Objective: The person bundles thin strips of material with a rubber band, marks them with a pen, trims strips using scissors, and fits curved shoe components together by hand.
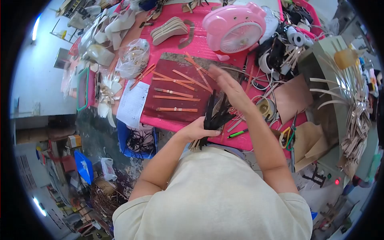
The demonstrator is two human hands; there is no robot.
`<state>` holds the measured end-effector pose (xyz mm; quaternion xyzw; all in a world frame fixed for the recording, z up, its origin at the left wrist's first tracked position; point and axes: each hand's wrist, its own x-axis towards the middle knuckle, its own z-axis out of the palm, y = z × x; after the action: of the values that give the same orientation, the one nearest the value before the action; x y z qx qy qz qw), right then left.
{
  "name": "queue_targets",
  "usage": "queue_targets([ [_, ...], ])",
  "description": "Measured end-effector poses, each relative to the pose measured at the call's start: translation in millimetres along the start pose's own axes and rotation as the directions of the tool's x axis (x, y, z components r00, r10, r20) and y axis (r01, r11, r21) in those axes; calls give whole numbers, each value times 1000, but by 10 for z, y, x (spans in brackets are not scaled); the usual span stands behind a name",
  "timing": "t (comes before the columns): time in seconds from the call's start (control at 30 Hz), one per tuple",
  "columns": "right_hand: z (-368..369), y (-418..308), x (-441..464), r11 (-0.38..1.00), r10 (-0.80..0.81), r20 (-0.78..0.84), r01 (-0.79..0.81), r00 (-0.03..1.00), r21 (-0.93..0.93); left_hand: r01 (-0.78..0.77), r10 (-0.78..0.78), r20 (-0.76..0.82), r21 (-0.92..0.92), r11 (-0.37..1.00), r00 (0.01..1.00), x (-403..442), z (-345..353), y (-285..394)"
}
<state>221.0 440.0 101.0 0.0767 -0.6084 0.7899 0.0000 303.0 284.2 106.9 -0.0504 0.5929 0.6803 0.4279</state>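
Observation:
My left hand (pixel 199 130) is closed around a bundle of black strips (pixel 211 116) at the front edge of the pink table. The strips' pale lower ends stick out below the fist. My right hand (pixel 232 89), slightly blurred, reaches over the dark red board (pixel 176 90) with its fingers stretched out. Its fingertips are close to an orange strip (pixel 195 63); whether they touch it is unclear. Several more orange strips, such as a lower strip (pixel 177 109), lie spread on the board, some crossing. A written sheet of paper (pixel 133 102) lies left of the board.
A pink fan (pixel 235 30) stands at the back, near a stack of pale sole-shaped pieces (pixel 169 30). Cables, scissors (pixel 292 136) and a green pen (pixel 237 133) lie at the right. A blue bin (pixel 123 140) sits below the table's left front edge.

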Motion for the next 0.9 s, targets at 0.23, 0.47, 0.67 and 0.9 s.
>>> queue_targets([
  [0.23, 208, -279, -83, 750, 299, 656, 254, 693, -611, -56, 41, -98, -154, 987, 994, 30, -106, -55],
  [0.47, -152, -59, 248, 805, 586, 420, -442, 693, -396, -1, 5, 27, -136, 991, 1000, 51, -228, -26],
  [0.67, -116, -38, 261, 736, 251, -2, -192, 968, -649, 13, -5, 31, -283, 959, 1000, 71, -259, 67],
  [0.9, 222, -33, 59, 808, 18, 98, 43, 995, -588, 122, -96, 93, -349, 929, 991, 132, -376, -14],
])
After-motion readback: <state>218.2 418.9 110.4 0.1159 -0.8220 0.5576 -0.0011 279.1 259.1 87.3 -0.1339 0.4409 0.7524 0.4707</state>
